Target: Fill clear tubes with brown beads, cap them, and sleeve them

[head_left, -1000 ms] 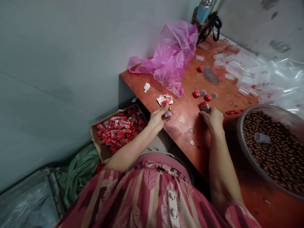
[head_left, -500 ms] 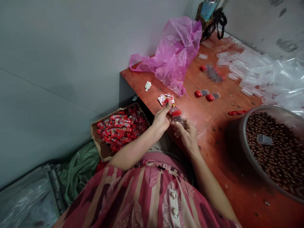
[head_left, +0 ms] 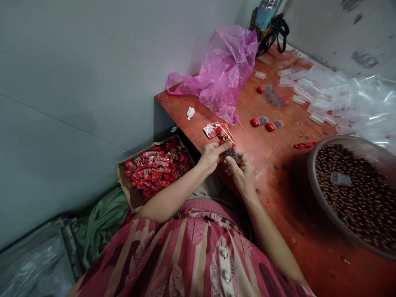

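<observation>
My left hand (head_left: 213,156) is closed, thumb on top, pinching a red printed plastic wrapper (head_left: 225,134) at the upper end of a small clear tube (head_left: 230,154) of dark brown balls. My right hand (head_left: 243,171) has its fingertips closed on the lower end of that tube. The red cap is now covered by the wrapper and my left thumb. Just beyond my left hand, more red printed wrappers (head_left: 210,130) lie on the table. Two filled tubes with red caps (head_left: 259,121) rest to the right of my hands.
A tub (head_left: 315,181) of brown balls, with a clear cup (head_left: 340,179) in it, stands at right. Empty clear tubes (head_left: 346,97) are heaped behind it. A pink bag (head_left: 221,78) lies at the back. Left and below sits a carton (head_left: 123,185) of red wrapped packets.
The red wrapper has come up over the capped end of the tube, hiding the red cap. My left thumb has shifted onto it. My right hand still grips the lower end.
</observation>
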`<state>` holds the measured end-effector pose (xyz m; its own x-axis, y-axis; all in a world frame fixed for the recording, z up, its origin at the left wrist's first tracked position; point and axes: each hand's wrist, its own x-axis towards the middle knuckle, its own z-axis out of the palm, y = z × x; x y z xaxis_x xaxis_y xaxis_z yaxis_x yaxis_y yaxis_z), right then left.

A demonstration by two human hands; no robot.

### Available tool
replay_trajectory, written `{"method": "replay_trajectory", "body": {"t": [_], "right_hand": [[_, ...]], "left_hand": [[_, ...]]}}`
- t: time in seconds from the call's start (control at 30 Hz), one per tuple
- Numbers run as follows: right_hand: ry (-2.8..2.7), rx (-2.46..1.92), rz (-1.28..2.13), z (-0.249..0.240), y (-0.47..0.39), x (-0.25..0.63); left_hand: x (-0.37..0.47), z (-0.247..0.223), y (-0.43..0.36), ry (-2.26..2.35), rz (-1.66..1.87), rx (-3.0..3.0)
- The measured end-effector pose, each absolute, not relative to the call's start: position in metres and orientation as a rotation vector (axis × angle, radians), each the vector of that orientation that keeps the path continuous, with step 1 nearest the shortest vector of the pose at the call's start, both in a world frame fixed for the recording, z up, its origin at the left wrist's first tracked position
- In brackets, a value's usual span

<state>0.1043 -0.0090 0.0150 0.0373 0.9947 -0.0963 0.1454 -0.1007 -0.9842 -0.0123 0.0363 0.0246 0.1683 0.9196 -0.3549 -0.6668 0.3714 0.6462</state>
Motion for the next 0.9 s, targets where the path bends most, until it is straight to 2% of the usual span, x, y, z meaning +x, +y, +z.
{"method": "replay_trajectory", "body": {"t": [0.1,0.23,0.4,0.6,0.9], "right_hand": [[-1.179,-1.35,1.262,0.017,-0.007,0.105],[-0.977,-1.208,1.53,0.019,-0.002,0.105],[-1.05,-1.233,1.397,0.018,-0.001,0.102],[-1.015,-1.09,1.519,0.013,-0.004,0.105],[-0.896,-1.148,1.374,0.011,-0.015,0.088]], "left_hand": [[-0.016,0.025,0.036,0.783,1.088,0.472],[-0.022,0.027,0.035,0.749,0.94,0.578],[-0.022,0.024,0.032,0.772,0.976,0.56],[-0.028,0.025,0.025,0.847,1.155,0.381],[-0.025,0.03,0.015,0.822,1.213,0.383]]}}
